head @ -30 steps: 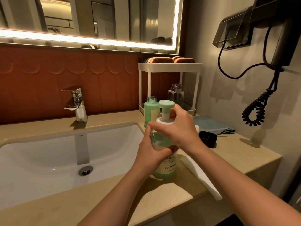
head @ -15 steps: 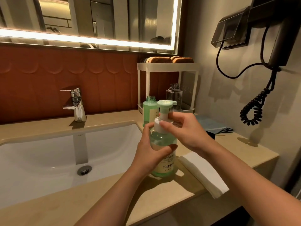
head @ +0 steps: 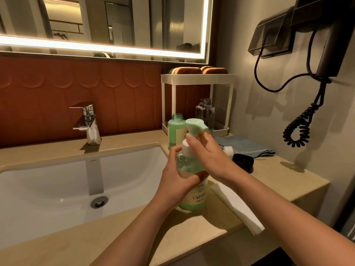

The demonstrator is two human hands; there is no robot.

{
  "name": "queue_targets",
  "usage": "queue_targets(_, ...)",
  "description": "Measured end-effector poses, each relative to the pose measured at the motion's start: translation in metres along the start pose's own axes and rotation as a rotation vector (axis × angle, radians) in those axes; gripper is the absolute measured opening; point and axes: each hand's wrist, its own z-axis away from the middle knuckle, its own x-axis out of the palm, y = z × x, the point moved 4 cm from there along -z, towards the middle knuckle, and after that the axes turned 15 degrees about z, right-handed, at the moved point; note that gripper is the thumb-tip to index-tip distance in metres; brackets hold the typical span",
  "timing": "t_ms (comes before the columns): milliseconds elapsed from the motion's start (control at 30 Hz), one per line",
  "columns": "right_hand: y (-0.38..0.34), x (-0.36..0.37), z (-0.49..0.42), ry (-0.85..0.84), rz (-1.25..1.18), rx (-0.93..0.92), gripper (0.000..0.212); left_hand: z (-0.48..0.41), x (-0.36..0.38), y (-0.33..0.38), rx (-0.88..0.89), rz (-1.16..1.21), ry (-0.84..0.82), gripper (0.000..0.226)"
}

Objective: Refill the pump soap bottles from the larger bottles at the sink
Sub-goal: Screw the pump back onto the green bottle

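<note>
Forearms reach in from the lower edge to a green pump bottle (head: 195, 197) standing upright on the beige counter (head: 134, 223) at the right rim of the white sink (head: 57, 189), just left of a folded paper towel (head: 238, 206). The left hand (head: 177, 181) wraps round the bottle's body above the label, while the right hand (head: 210, 157) pinches the white collar (head: 185, 150) under the pale green pump head (head: 195, 127) between thumb and fingers. Behind stand an uncapped green bottle (head: 172, 133), a black cap (head: 243, 163), a blue cloth (head: 244, 145), and a clear bottle (head: 205, 114) on the white rack (head: 197, 78).
</note>
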Motion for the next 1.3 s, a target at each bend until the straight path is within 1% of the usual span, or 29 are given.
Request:
queue_targets(33, 0.0, -0.002, 0.003, -0.043, 0.008, -0.025, 0.031, 0.0, 0.0, 0.0, 0.002, 0.003, -0.002, 0.073)
queue_targets(100, 0.003, -0.006, 0.006, -0.124, -0.016, -0.037, 0.029, 0.0, -0.001, 0.0, 0.004, 0.008, -0.006, 0.072)
queue_targets(133, 0.003, -0.009, 0.008, -0.135, -0.009, -0.047, 0.029, 0.0, -0.001, 0.0, 0.0, 0.012, -0.007, 0.072)
queue_targets(167, 0.001, -0.012, 0.007, -0.112, 0.023, -0.069, 0.027, 0.0, -0.001, -0.001, -0.002, 0.013, -0.009, 0.071)
queue_targets(233, -0.002, -0.02, 0.006, -0.003, 0.091, -0.086, 0.024, 0.0, -0.001, -0.001, -0.002, 0.017, -0.007, 0.069)
queue_targets(267, -0.004, -0.022, 0.005, 0.057, 0.113, -0.075, 0.028, 0.0, -0.001, -0.001, -0.002, 0.015, -0.003, 0.068)
queue_targets(333, -0.008, -0.023, 0.002, 0.165, 0.195, -0.069, 0.041, 0.0, -0.001, -0.001, -0.005, 0.009, 0.0, 0.068)
queue_targets(400, -0.011, -0.021, 0.0, 0.26, 0.377, -0.069, 0.053, 0.0, 0.0, 0.0, -0.007, -0.004, -0.002, 0.074)
queue_targets(433, -0.012, -0.019, -0.002, 0.289, 0.448, -0.058, 0.057, -0.001, 0.0, -0.001, -0.008, -0.01, -0.001, 0.078)
queue_targets(500, -0.008, -0.013, -0.007, 0.279, 0.482, 0.001, 0.067, 0.0, 0.001, 0.0, -0.018, -0.011, 0.003, 0.083)
queue_targets(567, 0.0, -0.007, -0.012, 0.155, 0.38, 0.07, 0.075, 0.0, 0.001, 0.0, -0.045, 0.01, -0.004, 0.08)
queue_targets(633, 0.003, -0.006, -0.015, -0.092, 0.117, 0.079, 0.069, -0.001, -0.001, 0.0, -0.066, 0.049, -0.028, 0.073)
queue_targets(667, 0.002, -0.007, -0.015, -0.229, -0.014, 0.048, 0.064, -0.002, -0.002, 0.0, -0.072, 0.058, -0.05, 0.069)
queue_targets(700, 0.002, -0.008, -0.015, -0.339, -0.083, 0.002, 0.059, -0.002, -0.003, 0.0, -0.078, 0.061, -0.075, 0.066)
queue_targets(733, 0.002, -0.011, -0.014, -0.411, -0.113, -0.042, 0.054, -0.002, -0.003, 0.001, -0.091, 0.067, -0.103, 0.067)
queue_targets(800, 0.003, -0.011, -0.014, -0.45, -0.139, -0.078, 0.043, -0.002, -0.001, 0.0, -0.131, 0.102, -0.158, 0.074)
queue_targets(833, 0.004, -0.011, -0.015, -0.431, -0.152, -0.078, 0.034, -0.003, -0.001, -0.001, -0.149, 0.117, -0.18, 0.077)
queue_targets(900, 0.006, -0.009, -0.015, -0.363, -0.182, -0.073, 0.017, -0.003, -0.001, -0.002, -0.157, 0.112, -0.211, 0.075)
queue_targets(933, 0.005, -0.009, -0.013, -0.329, -0.192, -0.07, 0.013, -0.003, 0.0, -0.002, -0.149, 0.105, -0.216, 0.074)
queue_targets(1067, 0.001, -0.009, -0.006, -0.141, -0.185, -0.035, 0.017, -0.003, 0.002, 0.0, -0.1, 0.034, -0.148, 0.081)
queue_targets(1200, -0.005, -0.005, 0.0, 0.013, -0.133, 0.023, 0.017, 0.001, 0.006, 0.002, -0.07, -0.018, -0.025, 0.073)
queue_targets(1300, -0.004, -0.001, 0.0, 0.113, -0.059, 0.064, 0.012, 0.005, 0.009, 0.005, -0.03, -0.033, 0.058, 0.075)
